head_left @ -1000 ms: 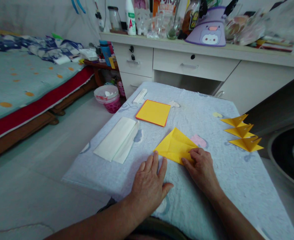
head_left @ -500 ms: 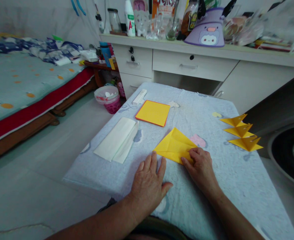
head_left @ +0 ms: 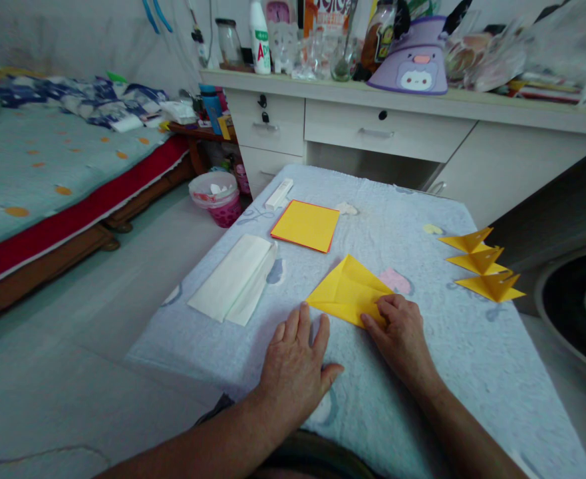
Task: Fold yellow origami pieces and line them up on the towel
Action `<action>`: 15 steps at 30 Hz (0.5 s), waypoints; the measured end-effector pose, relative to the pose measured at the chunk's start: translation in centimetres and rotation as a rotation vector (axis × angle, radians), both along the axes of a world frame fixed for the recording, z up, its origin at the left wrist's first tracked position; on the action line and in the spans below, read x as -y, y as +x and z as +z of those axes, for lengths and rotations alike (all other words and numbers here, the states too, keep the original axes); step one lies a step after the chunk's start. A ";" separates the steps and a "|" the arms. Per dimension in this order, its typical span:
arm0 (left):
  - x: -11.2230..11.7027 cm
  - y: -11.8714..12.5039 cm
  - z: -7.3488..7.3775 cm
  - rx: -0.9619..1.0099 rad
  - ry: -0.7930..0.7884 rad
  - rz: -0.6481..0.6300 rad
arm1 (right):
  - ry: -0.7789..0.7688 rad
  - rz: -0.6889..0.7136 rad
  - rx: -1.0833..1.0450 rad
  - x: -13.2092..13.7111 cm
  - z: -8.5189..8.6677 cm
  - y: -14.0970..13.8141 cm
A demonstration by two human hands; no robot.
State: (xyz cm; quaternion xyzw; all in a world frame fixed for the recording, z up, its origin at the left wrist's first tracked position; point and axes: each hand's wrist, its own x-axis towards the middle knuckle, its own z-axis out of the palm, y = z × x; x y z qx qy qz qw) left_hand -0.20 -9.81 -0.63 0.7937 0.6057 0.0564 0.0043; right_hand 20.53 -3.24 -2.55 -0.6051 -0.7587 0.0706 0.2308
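A yellow sheet of origami paper (head_left: pixel 346 288), folded and creased, lies on the cloth-covered table in front of me. My right hand (head_left: pixel 398 330) pinches its right corner between thumb and curled fingers. Flat on the cloth, fingers spread, rests my left hand (head_left: pixel 300 356); its fingertips are by the paper's left corner. Beyond the folded sheet sits a stack of square yellow paper (head_left: pixel 306 226) with red-orange edges. At the table's right edge, several folded yellow paper figures (head_left: pixel 489 287) stand in a row.
A folded white paper (head_left: pixel 235 279) lies left of the stack, and a small white box (head_left: pixel 279 194) is behind it. The table (head_left: pixel 372 412) has a pale blue patterned cloth. A pink bin (head_left: pixel 223 207) stands on the floor, left. A white desk (head_left: pixel 342 120) is behind.
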 end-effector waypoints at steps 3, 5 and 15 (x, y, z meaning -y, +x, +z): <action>0.2 -0.1 0.1 0.021 0.017 -0.015 | -0.009 -0.007 0.004 0.0 0.2 -0.1; 0.4 -0.1 0.2 0.037 0.021 -0.061 | -0.008 -0.009 0.003 0.1 0.2 -0.1; -0.8 0.0 -0.7 0.139 0.027 -0.279 | -0.013 -0.014 0.015 0.0 0.1 -0.1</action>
